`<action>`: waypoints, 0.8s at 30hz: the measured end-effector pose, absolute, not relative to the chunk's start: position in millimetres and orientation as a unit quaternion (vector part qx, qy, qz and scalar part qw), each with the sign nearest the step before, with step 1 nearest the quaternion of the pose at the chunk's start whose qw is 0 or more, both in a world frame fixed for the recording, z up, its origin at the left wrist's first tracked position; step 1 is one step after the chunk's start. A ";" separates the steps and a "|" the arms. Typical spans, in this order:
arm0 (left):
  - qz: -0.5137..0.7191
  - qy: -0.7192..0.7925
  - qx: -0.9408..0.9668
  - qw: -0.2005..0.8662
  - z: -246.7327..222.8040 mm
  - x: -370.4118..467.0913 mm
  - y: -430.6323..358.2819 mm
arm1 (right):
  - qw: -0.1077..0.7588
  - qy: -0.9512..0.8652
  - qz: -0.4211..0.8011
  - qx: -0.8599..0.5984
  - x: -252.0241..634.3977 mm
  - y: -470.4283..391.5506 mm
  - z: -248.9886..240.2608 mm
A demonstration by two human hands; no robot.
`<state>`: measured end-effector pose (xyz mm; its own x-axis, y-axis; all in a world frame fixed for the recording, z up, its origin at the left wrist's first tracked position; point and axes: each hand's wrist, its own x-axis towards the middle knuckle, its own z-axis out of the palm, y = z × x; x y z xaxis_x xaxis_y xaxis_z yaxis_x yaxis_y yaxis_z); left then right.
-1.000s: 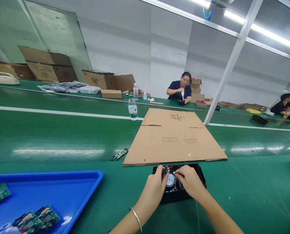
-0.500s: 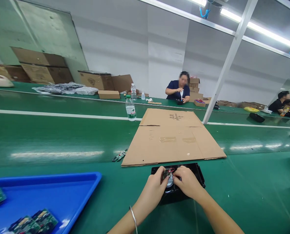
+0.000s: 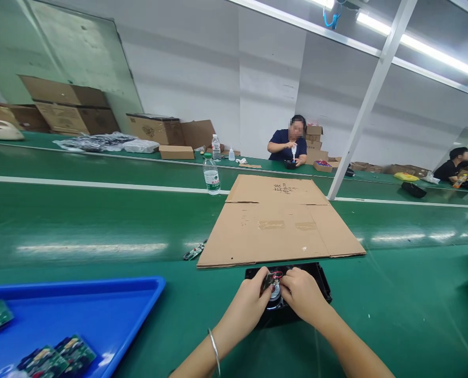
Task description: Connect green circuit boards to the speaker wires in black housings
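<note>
A black plastic housing (image 3: 316, 278) lies on the green bench, with a round silver speaker (image 3: 274, 294) inside it. Over its left part, my left hand (image 3: 253, 296) is closed, thumb and fingers gripping a small circuit board (image 3: 268, 282) beside red wires (image 3: 277, 274). My right hand (image 3: 302, 294) is also closed, its fingertips pinched together near the wires and the speaker; what they hold is too small and hidden to make out.
A blue tray (image 3: 112, 294) with several circuit boards (image 3: 74, 354) stands at the left. Beyond the housing lies flat cardboard (image 3: 277, 226), with another board (image 3: 194, 251) beside it. A water bottle (image 3: 211, 176) stands farther back. A person (image 3: 287, 144) works across the bench.
My fingers have shifted slightly at the wires and the board. The housing has hardly moved.
</note>
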<state>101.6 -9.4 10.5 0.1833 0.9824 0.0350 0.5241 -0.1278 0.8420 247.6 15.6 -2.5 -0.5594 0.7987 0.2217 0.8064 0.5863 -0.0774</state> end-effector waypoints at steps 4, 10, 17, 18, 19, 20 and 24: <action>0.323 0.555 0.676 0.362 8.1 102.1 -7.8 | 0.108 -0.897 -0.051 -0.426 247.0 14.4 -7.8; 0.355 0.494 0.651 0.454 9.5 98.0 -5.4 | 0.148 -0.850 -0.026 -0.505 245.6 13.0 -15.3; 0.344 0.482 0.655 0.470 14.1 93.2 -4.5 | 0.290 -0.834 0.132 -0.451 250.3 18.7 -7.6; 0.345 0.484 0.658 0.463 13.5 93.5 -4.3 | 0.291 -0.835 0.145 -0.444 251.2 19.6 -7.1; 0.345 0.486 0.661 0.455 12.8 93.9 -4.2 | 0.291 -0.836 0.147 -0.441 252.0 20.4 -7.0; 0.345 0.489 0.665 0.448 12.1 94.3 -4.1 | 0.290 -0.838 0.143 -0.440 252.5 20.8 -7.3; 0.346 0.496 0.666 0.437 9.8 95.0 -3.1 | 0.283 -0.840 0.113 -0.449 251.1 19.7 -10.4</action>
<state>95.0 -3.1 9.8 0.2689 0.9628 0.0270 0.3592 -0.1262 0.9247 251.1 19.7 -10.4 -0.4368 0.8184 0.3735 0.6911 0.5711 -0.4430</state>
